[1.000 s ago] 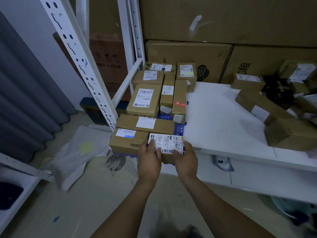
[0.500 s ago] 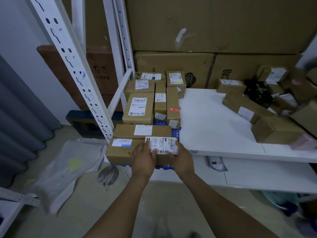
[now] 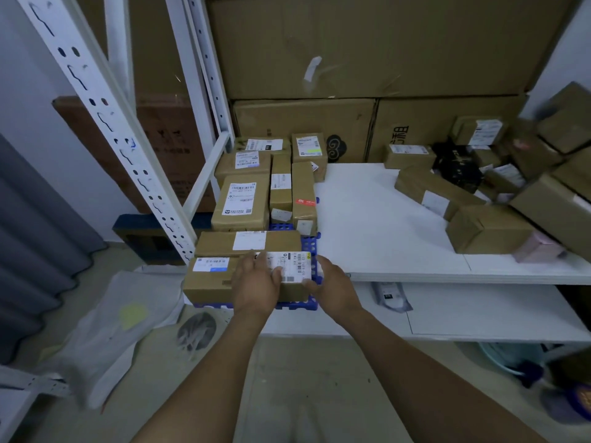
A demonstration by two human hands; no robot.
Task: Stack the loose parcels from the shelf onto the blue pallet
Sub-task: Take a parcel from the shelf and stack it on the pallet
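Both hands on a white-labelled parcel [image 3: 292, 266] at the front edge of the blue pallet [image 3: 311, 246].
Left to right: a brown parcel with a blue-marked label [image 3: 209, 278] sits just beside it. The left hand [image 3: 256, 282] lies flat on top, fingers spread over the label. The right hand [image 3: 332, 284] cups the right end with its thumb on the front corner; can't tell if it grips. Loose parcels [image 3: 489, 233] sit well apart on the white shelf [image 3: 383, 225].

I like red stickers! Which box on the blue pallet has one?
The long, narrow parcel along the blue pallet's right edge, beside the white shelf. No other there shows red.
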